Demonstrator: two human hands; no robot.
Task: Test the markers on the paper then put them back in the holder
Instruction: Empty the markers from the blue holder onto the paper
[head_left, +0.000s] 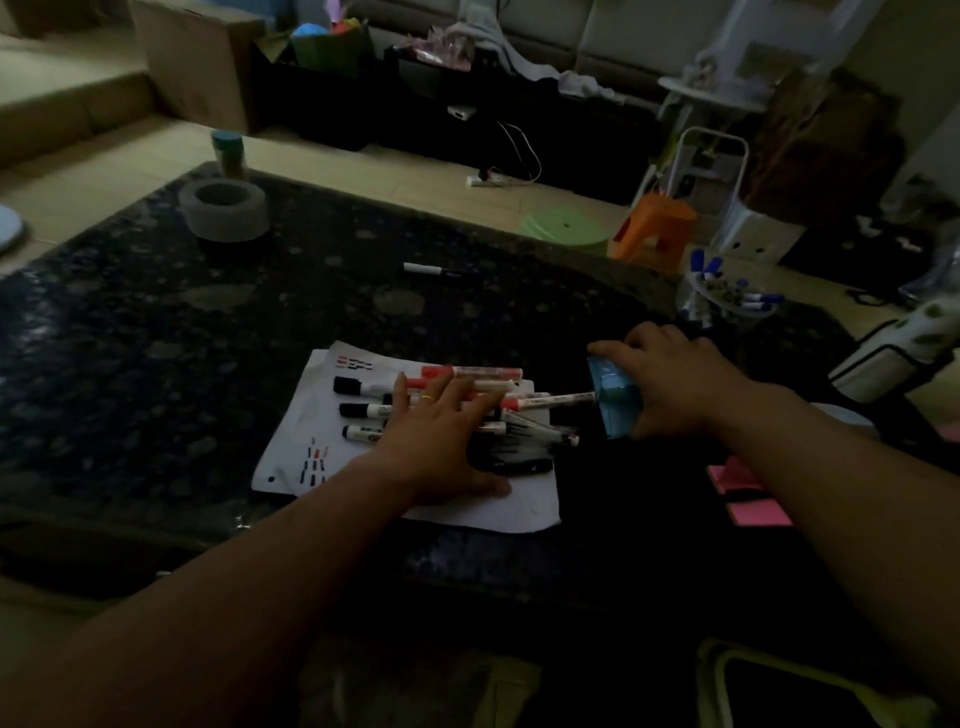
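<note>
On a dim, dark speckled table (156, 338), we find the white paper (296, 447) lying in front of the person, streaked with short red, black and blue test strokes along its left and far edges. A heap of markers (470, 385), red-capped and black-capped, lies across the middle of the paper. The left hand (436, 441) lies flat on that heap with its fingers spread wide and straight, gripping nothing, the thumb resting on the paper's near part; we make out a ring on one finger. Just off the paper's right edge, the right hand (670, 384) holds the blue holder (615, 402), fingers curled over its top. The holder is tipped on its side, its mouth facing the paper, and the end of one red-capped marker reaches that mouth. Beyond the paper's far edge a lone marker (423, 268) lies by itself on the table. Far off to the paper's left and back sits a grey roll of tape (224, 209). To the right of the paper's near corner we see pink sticky notes (753, 499), and well beyond its right side a clear cup (727, 299) of blue-capped markers.
</note>
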